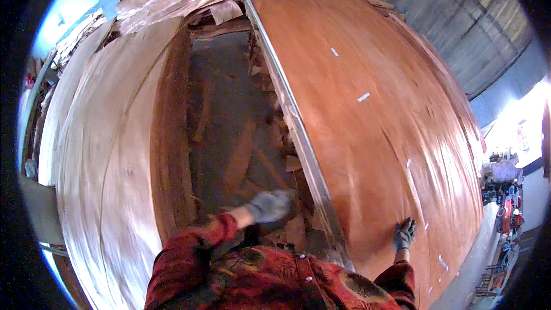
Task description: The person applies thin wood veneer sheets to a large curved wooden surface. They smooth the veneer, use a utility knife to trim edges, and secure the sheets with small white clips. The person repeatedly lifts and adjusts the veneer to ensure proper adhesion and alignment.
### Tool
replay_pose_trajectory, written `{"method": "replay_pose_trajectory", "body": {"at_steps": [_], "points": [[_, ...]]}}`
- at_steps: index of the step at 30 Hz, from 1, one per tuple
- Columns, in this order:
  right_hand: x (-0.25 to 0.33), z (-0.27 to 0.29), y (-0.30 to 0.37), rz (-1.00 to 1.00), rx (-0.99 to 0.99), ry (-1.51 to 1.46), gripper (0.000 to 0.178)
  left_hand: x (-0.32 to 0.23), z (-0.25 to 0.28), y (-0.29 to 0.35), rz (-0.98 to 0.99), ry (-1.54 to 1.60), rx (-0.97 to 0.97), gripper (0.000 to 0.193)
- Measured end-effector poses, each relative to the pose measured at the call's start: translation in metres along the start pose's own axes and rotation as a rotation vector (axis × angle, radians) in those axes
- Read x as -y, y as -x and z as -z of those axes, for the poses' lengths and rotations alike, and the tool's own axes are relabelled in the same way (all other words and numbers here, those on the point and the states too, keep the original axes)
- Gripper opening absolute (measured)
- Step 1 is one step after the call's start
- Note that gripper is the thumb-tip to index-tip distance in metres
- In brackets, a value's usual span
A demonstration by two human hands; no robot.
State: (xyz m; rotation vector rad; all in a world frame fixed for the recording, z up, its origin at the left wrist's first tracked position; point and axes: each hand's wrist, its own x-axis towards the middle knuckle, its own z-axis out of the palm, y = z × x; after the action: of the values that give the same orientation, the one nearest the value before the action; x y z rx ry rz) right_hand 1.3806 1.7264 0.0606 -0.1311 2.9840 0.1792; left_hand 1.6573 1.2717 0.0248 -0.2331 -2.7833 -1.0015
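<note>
Orange-brown wood veneer sheet (361,143) fills the frame's right half. At lower right, the gloved right hand (405,234) rests on it, seemingly loosely spread; the left hand (270,206), lower centre, is blurred, grip unclear. Light, flat pressure should best spare thin veneer.

The right hand (405,233) touches the orange sheet (367,138); the blurred left hand (271,205) hangs over the floor (221,80) near the pale stack (117,138).
</note>
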Motion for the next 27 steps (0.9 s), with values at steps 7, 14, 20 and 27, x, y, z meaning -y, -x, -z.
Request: {"method": "replay_pose_trajectory", "body": {"at_steps": [7, 14, 20, 27], "points": [[-0.031, -0.029, -0.038, -0.037, 0.072, -0.027, 0.064, 0.086, 0.090, 0.217, 1.330, 0.060, -0.021, 0.053], [-0.042, 0.009, -0.087, -0.042, 0.356, 0.249, 0.050, 0.152, 0.005, 0.299, 0.472, -0.329, 0.355, 0.027], [0.193, 0.087, -0.144, 0.093, -0.198, 0.033, 0.041, 0.244, 0.063, 0.267, 0.996, -0.023, 0.327, 0.023], [0.489, 0.096, -0.239, 0.611, -0.312, -0.410, 0.037, 0.283, 0.137, 0.296, 0.934, -0.282, 0.218, 0.025]]}}
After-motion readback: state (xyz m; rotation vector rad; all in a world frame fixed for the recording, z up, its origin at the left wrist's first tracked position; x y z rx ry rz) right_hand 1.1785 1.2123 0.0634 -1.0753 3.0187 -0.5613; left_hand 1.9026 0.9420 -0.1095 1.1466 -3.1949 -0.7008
